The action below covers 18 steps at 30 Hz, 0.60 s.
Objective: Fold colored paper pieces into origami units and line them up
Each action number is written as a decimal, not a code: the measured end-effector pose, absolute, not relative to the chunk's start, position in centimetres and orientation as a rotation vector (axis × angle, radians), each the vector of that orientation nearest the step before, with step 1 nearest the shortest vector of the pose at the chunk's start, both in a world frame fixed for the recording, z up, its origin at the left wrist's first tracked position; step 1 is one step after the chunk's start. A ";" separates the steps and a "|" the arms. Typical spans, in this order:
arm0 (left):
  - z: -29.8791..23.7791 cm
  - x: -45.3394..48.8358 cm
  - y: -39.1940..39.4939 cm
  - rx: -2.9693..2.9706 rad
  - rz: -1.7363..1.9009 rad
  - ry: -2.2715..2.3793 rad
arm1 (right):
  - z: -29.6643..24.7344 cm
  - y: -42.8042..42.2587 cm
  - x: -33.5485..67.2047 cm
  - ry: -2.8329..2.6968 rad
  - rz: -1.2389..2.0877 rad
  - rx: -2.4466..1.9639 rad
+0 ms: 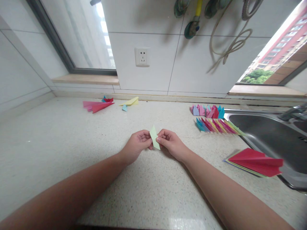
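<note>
A small folded piece of pale green paper (154, 138) stands on edge between both hands, just above the speckled countertop (72, 153). My left hand (137, 145) pinches its left side with curled fingers. My right hand (169, 143) pinches the right side, thumb on the paper's face. Both forearms reach in from the bottom of the view.
Folded red and pink papers (97, 105) and a yellow one (130, 102) lie at the back left. Rows of coloured folded pieces (217, 125) sit beside the steel sink (268, 140). A stack of sheets topped by a red fold (257, 162) rests on the sink's rim.
</note>
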<state>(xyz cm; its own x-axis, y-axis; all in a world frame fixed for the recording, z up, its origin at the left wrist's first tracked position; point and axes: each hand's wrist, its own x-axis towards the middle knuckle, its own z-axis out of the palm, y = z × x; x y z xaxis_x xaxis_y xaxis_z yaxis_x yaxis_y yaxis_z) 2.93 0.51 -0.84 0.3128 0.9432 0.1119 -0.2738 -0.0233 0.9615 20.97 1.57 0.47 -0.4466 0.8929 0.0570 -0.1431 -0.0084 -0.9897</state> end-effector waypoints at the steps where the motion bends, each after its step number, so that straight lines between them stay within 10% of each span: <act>1: -0.8 2.9 0.5 1.207 1.120 0.748 | 0.5 1.6 20.9 -1.446 1.577 -0.833; 18: -0.6 2.7 0.4 1.299 1.067 0.840 | 0.5 1.2 21.0 -1.606 1.456 -0.816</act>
<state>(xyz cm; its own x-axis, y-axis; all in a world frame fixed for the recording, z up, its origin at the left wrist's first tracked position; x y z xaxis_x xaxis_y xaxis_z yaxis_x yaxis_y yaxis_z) 2.66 0.39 -0.58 0.3193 0.9438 0.0859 -0.1383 -0.0432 0.9895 21.05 1.20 0.49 -0.4699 0.8719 0.1380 -0.0522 0.1286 -0.9903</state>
